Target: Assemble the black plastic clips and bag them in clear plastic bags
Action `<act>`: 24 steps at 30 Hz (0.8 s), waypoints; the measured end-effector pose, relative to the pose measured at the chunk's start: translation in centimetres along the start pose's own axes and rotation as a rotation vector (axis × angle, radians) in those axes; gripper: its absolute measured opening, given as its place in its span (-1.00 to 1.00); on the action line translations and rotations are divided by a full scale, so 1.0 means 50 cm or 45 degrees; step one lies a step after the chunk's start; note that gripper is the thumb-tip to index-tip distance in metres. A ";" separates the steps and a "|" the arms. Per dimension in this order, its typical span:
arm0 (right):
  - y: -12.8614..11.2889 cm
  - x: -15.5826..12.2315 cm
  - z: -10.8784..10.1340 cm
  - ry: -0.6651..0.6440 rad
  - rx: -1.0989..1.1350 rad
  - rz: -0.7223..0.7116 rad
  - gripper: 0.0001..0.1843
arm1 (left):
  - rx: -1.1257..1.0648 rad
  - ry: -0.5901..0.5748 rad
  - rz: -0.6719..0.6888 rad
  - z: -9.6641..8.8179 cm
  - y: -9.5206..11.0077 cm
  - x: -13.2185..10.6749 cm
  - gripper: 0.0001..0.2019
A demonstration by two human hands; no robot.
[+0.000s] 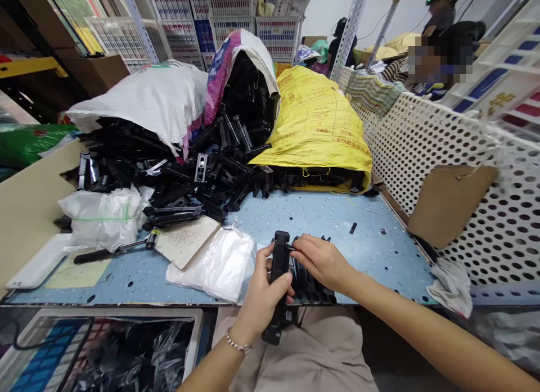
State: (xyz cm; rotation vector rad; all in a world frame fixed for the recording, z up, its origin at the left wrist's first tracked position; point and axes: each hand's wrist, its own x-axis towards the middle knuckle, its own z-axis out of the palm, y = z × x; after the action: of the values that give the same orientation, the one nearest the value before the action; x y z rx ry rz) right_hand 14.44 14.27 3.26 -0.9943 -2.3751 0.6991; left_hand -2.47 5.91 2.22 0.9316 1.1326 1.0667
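My left hand (265, 293) is closed around a long black plastic part (280, 262), held nearly upright at the table's front edge. At the upper right side of that part, my right hand (323, 260) pinches with its fingertips; a small dark piece seems to be between them, too small to name. Under and beside my right hand lie several black parts (314, 288) in a row on the blue tabletop (371, 240). A stack of white plastic bags (215, 265) lies to the left of my left hand.
Behind are a heap of black parts (211, 172), a white sack (147, 94) and a yellow sack (316, 116). A hammer-like tool (113, 249) lies at left. A perforated white panel (464, 144) borders the right. A crate (198, 336) stands below left. Other people are in the background.
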 end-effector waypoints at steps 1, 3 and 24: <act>-0.002 0.005 0.005 -0.018 0.175 0.107 -0.67 | 0.075 0.038 0.059 0.001 -0.003 -0.001 -0.38; 0.000 0.012 0.012 -0.076 0.565 0.343 -0.65 | 0.209 0.085 0.159 -0.003 -0.011 0.001 -0.37; 0.130 0.075 0.003 -0.098 -0.252 0.552 -0.64 | 0.310 0.400 0.272 0.006 -0.174 0.110 -0.48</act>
State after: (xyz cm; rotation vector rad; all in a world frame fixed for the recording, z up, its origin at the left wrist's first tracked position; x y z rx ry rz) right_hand 15.31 20.97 0.01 -1.6241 -2.3478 0.6685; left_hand -0.18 9.12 -7.28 1.1216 1.4709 1.3004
